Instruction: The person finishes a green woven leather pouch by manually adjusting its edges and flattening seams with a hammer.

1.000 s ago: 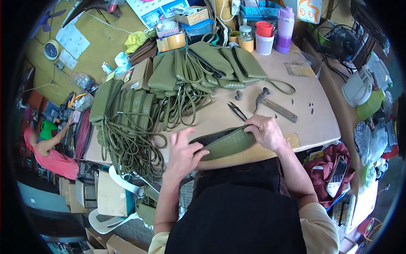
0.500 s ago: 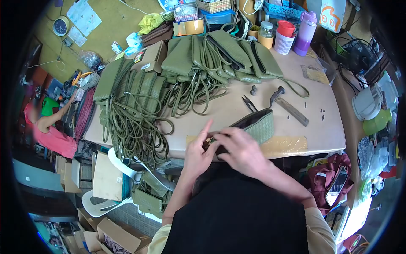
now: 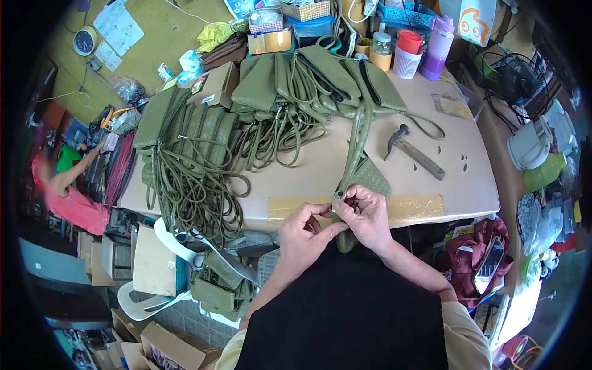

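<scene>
Near the front edge of the table, my left hand [image 3: 308, 234] and my right hand [image 3: 365, 219] meet with fingers pinched together on a green strap [image 3: 356, 148]. The strap runs from my fingers up the table towards the green pouches. A small dark and shiny bit shows on it at my fingertips; its kind is too small to tell. Just beyond my right hand lies a green woven-texture pouch [image 3: 372, 177], partly covered by the strap and the hand. A hammer [image 3: 414, 153] rests to the right of the pouch.
Green pouches with looped straps [image 3: 194, 132] are heaped at the left, and more pouches [image 3: 320, 83] at the back. A purple bottle [image 3: 438, 49] and a red-lidded cup [image 3: 407, 55] stand behind. A maroon bag [image 3: 459, 262] is below right. Another person [image 3: 73, 191] is far left.
My hands have come together on the strap, which now stretches across the table. The pouch lies flatter beyond them. The pliers-like tool and small metal piece no longer show.
</scene>
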`<act>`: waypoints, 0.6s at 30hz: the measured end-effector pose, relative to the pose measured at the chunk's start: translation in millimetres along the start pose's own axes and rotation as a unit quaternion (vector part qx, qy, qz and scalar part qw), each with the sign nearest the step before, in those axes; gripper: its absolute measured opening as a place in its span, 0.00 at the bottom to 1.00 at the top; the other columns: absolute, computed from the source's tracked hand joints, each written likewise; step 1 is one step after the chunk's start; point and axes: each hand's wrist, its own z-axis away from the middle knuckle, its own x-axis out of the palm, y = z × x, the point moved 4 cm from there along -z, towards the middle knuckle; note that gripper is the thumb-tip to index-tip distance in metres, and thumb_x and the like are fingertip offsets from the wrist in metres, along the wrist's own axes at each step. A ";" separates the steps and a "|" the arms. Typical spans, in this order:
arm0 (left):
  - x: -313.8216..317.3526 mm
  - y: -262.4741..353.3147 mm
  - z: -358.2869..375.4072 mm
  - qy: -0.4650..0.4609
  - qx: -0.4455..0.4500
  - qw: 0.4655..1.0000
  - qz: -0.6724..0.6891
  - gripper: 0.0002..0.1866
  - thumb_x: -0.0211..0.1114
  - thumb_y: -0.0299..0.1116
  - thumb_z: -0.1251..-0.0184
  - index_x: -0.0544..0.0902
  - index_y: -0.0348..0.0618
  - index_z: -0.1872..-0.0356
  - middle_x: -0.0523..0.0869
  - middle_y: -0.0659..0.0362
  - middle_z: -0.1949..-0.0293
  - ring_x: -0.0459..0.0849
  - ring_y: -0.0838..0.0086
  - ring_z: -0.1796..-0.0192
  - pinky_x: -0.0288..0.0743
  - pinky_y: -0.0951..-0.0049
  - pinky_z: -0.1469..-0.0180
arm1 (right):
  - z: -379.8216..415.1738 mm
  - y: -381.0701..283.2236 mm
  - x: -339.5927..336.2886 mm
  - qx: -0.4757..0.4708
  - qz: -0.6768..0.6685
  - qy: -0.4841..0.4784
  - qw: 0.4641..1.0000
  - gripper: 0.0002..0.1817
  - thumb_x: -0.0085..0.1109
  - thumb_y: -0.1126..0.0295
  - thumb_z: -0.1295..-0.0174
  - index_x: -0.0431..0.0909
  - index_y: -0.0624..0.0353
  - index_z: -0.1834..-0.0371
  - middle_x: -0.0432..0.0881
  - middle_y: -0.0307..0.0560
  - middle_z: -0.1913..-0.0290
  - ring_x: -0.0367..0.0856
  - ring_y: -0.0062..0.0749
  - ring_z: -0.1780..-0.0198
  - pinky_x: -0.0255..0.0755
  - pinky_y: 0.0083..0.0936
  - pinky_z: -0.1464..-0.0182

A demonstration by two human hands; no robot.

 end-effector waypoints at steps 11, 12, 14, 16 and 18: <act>-18.1 -23.8 6.8 0.069 0.018 0.997 0.026 0.09 0.67 0.20 0.39 0.74 0.36 0.71 0.80 0.62 0.79 0.80 0.84 0.77 0.73 0.83 0.75 | -16.7 -11.4 -102.1 -0.209 0.089 0.302 0.926 0.07 0.64 0.81 0.51 0.74 0.63 0.74 0.71 0.46 0.54 0.72 0.30 0.51 0.68 0.23 0.50; -17.9 -23.4 6.1 0.071 0.019 0.997 0.026 0.09 0.67 0.20 0.39 0.74 0.36 0.71 0.80 0.62 0.79 0.80 0.84 0.77 0.73 0.83 0.75 | -12.9 -17.8 -122.0 -0.197 0.187 0.314 0.910 0.07 0.64 0.81 0.49 0.74 0.62 0.74 0.72 0.44 0.57 0.72 0.27 0.54 0.67 0.20 0.51; -11.0 -28.9 3.7 0.014 -0.056 0.991 0.121 0.09 0.67 0.21 0.38 0.73 0.36 0.69 0.79 0.62 0.79 0.81 0.83 0.77 0.75 0.83 0.74 | -9.3 -25.0 -132.9 -0.185 0.284 0.319 0.885 0.07 0.65 0.81 0.47 0.74 0.61 0.74 0.73 0.41 0.60 0.72 0.24 0.57 0.66 0.17 0.52; -3.5 -40.1 -5.1 -0.002 -0.069 0.988 0.140 0.09 0.66 0.22 0.36 0.73 0.36 0.68 0.79 0.62 0.79 0.82 0.82 0.76 0.77 0.82 0.74 | -0.8 -14.2 -139.5 -0.129 -0.008 0.310 0.942 0.08 0.65 0.78 0.42 0.74 0.59 0.74 0.74 0.37 0.66 0.70 0.18 0.63 0.64 0.14 0.54; 7.3 -55.0 -15.8 -0.017 -0.120 0.980 0.157 0.09 0.66 0.23 0.35 0.72 0.36 0.69 0.80 0.61 0.77 0.83 0.81 0.75 0.78 0.81 0.73 | 4.7 -1.4 -145.4 -0.120 -0.004 0.314 0.942 0.11 0.65 0.72 0.37 0.73 0.58 0.75 0.73 0.34 0.71 0.68 0.14 0.69 0.64 0.14 0.60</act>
